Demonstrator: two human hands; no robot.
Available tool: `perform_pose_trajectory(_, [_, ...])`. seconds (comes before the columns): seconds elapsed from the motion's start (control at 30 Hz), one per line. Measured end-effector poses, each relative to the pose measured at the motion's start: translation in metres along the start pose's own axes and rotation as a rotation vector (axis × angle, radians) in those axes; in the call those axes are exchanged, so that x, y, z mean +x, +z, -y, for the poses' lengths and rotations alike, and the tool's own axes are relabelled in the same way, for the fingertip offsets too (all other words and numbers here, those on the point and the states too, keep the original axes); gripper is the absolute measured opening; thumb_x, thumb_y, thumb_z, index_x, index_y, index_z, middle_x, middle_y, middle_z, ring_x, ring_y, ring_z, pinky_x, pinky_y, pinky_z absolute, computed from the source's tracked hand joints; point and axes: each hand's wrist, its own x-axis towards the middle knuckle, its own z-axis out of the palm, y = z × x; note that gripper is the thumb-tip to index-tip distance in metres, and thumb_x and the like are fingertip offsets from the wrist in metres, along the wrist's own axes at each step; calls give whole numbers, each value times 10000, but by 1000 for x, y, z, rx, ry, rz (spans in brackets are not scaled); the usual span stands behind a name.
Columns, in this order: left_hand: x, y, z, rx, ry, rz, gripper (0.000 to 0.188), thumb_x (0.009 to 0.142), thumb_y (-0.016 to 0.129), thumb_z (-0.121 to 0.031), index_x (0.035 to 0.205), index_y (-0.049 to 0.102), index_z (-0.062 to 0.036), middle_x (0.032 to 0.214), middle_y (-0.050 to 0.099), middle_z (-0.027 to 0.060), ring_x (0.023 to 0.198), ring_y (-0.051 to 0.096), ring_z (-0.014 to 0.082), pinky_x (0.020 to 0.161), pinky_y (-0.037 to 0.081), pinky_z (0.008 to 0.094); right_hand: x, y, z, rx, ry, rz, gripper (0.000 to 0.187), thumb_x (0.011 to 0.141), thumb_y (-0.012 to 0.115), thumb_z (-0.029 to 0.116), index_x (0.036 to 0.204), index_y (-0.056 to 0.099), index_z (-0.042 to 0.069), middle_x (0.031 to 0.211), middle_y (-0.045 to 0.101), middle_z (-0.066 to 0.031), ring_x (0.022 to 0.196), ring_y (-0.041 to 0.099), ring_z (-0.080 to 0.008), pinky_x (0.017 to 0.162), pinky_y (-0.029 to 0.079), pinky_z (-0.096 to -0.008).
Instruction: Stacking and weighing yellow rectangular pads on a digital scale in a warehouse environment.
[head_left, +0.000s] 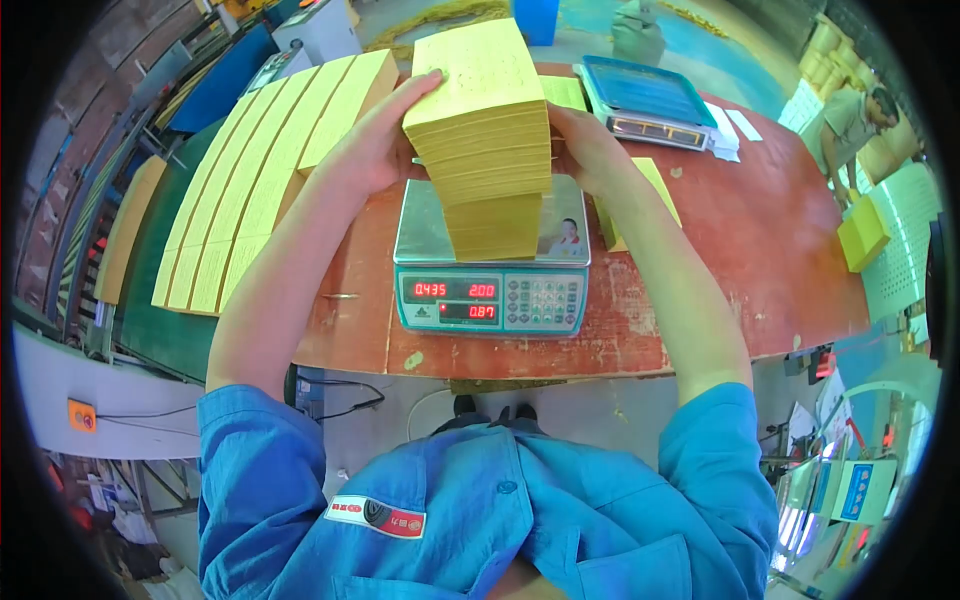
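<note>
Yellow paper: tall stack (pixel 480 120), upper centre of the frame. I have the left hand (pixel 384 142) clasping its left side, the right hand (pixel 592 148) its right. Below, mid-frame, a yellow block (pixel 495 230) sits on the scale (pixel 422 236); whether stack and block touch, I can't tell.

Hands (pixel 380 142) flank a paper stack (pixel 480 130) over the near digital scale (pixel 492 295) on the tabletop (pixel 770 235); from that scale, paper rows (pixel 262 165) lie at ten o'clock, a second scale (pixel 648 95) at one.
</note>
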Motion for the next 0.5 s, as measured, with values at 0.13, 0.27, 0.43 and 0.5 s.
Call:
perform_pose_trajectory(0.13, [22, -18, 14, 82, -70, 44, 709, 806, 655, -559, 1354, 486, -143, 1282, 549, 66, 1167, 522, 228, 922, 438, 498, 8, -2, -14, -26, 52, -31, 353, 956, 533, 388, 983, 662, 60, 800, 639, -35, 628, 593, -129, 591, 490, -281])
perform_pose_trajectory(0.27, [31, -27, 21, 84, -82, 64, 732, 819, 624, -579, 1392, 461, -153, 1343, 507, 60, 1242, 455, 238, 961, 397, 550, 14, 4, -26, -28, 30, -94, 346, 956, 534, 390, 965, 662, 68, 787, 645, -21, 617, 585, -108, 580, 481, -260])
perform_pose_trajectory(0.43, [27, -21, 23, 131, -30, 16, 760, 785, 649, -601, 1370, 484, -145, 1323, 526, 68, 1205, 487, 236, 943, 421, 493, 14, 2, -27, -63, 48, -114, 337, 954, 549, 381, 966, 665, 65, 806, 658, -23, 583, 565, -81, 555, 459, -206])
perform_pose_trajectory(0.5, [27, -23, 26, 121, -17, -5, 780, 759, 674, -609, 1349, 504, -128, 1294, 549, 88, 1161, 524, 235, 931, 437, 440, 14, 3, -30, -21, 48, -128, 329, 954, 550, 370, 953, 668, 63, 796, 656, -19, 574, 551, -77, 549, 451, -207])
